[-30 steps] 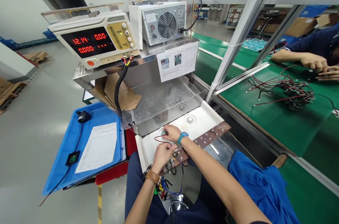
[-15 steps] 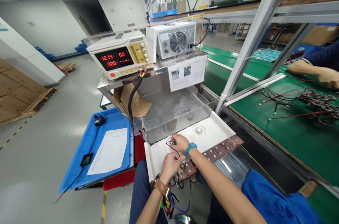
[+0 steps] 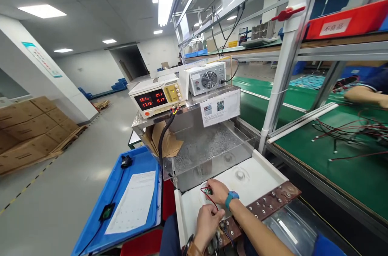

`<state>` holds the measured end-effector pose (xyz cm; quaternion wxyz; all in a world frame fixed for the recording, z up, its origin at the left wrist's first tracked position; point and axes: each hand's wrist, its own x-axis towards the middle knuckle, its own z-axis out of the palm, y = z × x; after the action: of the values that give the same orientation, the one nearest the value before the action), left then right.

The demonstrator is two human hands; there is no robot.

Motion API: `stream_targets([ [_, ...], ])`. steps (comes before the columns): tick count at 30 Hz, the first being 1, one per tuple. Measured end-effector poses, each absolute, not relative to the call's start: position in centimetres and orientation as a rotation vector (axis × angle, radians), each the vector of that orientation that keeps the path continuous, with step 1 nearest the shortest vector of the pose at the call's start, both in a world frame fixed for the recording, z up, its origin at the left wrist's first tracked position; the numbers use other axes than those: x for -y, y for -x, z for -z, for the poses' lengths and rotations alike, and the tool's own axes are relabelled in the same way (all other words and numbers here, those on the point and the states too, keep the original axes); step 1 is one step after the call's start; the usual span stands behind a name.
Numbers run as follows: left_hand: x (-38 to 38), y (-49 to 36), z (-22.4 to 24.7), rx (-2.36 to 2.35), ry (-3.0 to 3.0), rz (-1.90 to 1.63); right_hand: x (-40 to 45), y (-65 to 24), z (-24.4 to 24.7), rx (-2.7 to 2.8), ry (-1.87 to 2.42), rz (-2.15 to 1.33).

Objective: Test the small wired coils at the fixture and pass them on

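Note:
Over the white tray (image 3: 251, 171), my right hand (image 3: 218, 192) has its fingers closed on a small green circuit board (image 3: 207, 191) at the tray's left part. A thin red wire (image 3: 212, 201) loops from the board toward my left hand (image 3: 208, 223), whose fingers are pinched on the wire near the brown strip (image 3: 266, 207) with metal studs. Cables hang below the strip beside my left hand. Behind, the white power supply (image 3: 157, 94) shows lit red digits.
A blue tray (image 3: 121, 167) with a paper sheet (image 3: 133, 201) and a black part (image 3: 126, 161) stands left. Cardboard (image 3: 169, 141) lies under the metal stand. Right, a green bench (image 3: 348, 179) carries tangled wires (image 3: 360, 131); another person's arm (image 3: 365, 94) reaches over it.
The view has tilted upward, so everything sits lower. The power supply's digits have changed from zeros to 1.41, 17.13 and 617. Both hands keep nearly the same pose over the white tray.

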<state>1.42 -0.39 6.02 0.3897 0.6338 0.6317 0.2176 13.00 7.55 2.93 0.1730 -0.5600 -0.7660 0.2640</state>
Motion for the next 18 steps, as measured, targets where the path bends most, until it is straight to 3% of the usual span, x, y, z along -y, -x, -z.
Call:
stream_targets([
  [5, 1.2, -1.3, -7.1, -1.508, -1.599, -0.772, -7.5, -12.7, -4.2, 2.299, 1.595, -0.642],
  [9, -0.4, -2.0, -8.5, -1.476, -1.297, -0.928, -8.1, -15.7, -6.4, 1.997, 1.588, -0.507],
  [13, -2.2, -6.1, -12.8, -1.271, -1.237, -0.959, -7.2, -26.0, -10.1, 1.401, 1.843, -0.228],
  [18, -0.8, -10.9, -18.4, -1.116, -1.335, -1.165, -1.8, -45.1, -14.4, 0.651, 2.158, 0.008],
])
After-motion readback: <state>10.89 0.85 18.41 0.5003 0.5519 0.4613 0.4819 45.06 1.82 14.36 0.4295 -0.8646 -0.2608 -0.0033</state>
